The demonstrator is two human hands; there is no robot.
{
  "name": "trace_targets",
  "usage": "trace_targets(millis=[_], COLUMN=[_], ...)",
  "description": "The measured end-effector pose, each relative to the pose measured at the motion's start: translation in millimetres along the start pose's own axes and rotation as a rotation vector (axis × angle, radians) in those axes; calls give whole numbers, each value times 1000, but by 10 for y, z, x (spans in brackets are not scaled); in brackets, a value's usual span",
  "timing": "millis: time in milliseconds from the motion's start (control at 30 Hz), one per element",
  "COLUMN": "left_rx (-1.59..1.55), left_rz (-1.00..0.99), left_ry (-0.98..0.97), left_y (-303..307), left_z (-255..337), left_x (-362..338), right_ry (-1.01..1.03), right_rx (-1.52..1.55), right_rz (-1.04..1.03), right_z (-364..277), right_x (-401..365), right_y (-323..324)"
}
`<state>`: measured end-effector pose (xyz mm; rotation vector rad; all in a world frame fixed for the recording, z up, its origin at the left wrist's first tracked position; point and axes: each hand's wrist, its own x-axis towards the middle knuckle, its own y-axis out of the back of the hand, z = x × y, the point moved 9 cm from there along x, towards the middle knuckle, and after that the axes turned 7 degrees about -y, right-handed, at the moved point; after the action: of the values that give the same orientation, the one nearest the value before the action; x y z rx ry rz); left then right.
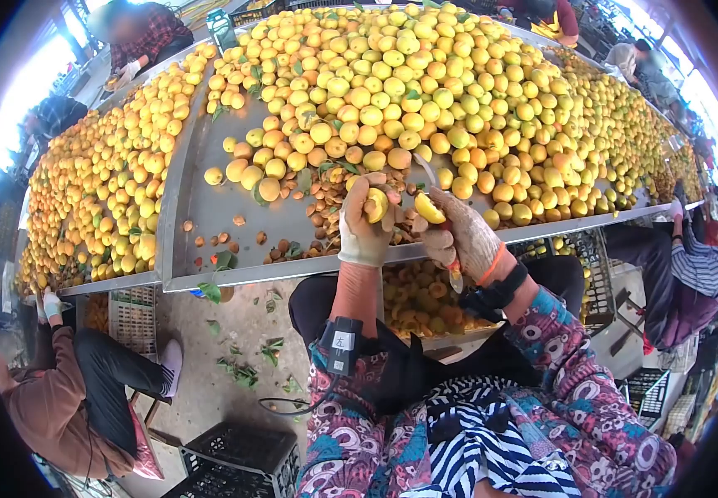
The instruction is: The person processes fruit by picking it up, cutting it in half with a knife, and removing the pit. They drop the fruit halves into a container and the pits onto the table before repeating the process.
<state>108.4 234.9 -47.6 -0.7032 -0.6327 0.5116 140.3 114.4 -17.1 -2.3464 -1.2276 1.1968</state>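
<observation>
Nearest the camera, a patterned garment (pixel 475 423) filled the space below the metal table (pixel 203 183). A black crate (pixel 243 448) stood on the floor to the left of that garment, and loose leaves (pixel 241 371) lay between that crate and the metal table. Under the table's near edge, a container of fruit pieces (pixel 425 303) sat directly below the hands.

Over that same edge, the left hand (pixel 366 220), in a pale glove, had its fingers closed around a yellow fruit piece (pixel 376 205). Just beside it, the right hand (pixel 464 236) was clamped on a cut fruit piece (pixel 429 208), the yellow face showing; a metal blade-like part (pixel 456 278) stuck out beneath it. The two pieces were apart, above the metal table.

Behind the hands, brown pits (pixel 326 203) were scattered on the metal table, and a large heap of whole yellow fruit (pixel 409 75) covered its middle. At its left, beyond a raised divider (pixel 178 166), lay more fruit (pixel 118 174). Along its left side, a person in brown (pixel 60 398) sat with both gloved hands at the edge. At its far left corner stood a green bottle (pixel 220 30), near a person in a checked shirt (pixel 156 33).
</observation>
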Motion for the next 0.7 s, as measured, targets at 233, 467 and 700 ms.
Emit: trace_targets(millis=[233,467,700], left_rx=[-175,-252,-49], left_rz=[186,273,211], left_ry=[72,172,62], left_y=[120,89,136], left_z=[-101,-201,-91], left_x=[53,-29,11], right_ry=[49,529,768], right_rx=[-700,-479,-311], right_rz=[349,278,-2], right_z=[-145,-614,-880], right_x=[-494,-388,-40], right_y=[258,251,-537])
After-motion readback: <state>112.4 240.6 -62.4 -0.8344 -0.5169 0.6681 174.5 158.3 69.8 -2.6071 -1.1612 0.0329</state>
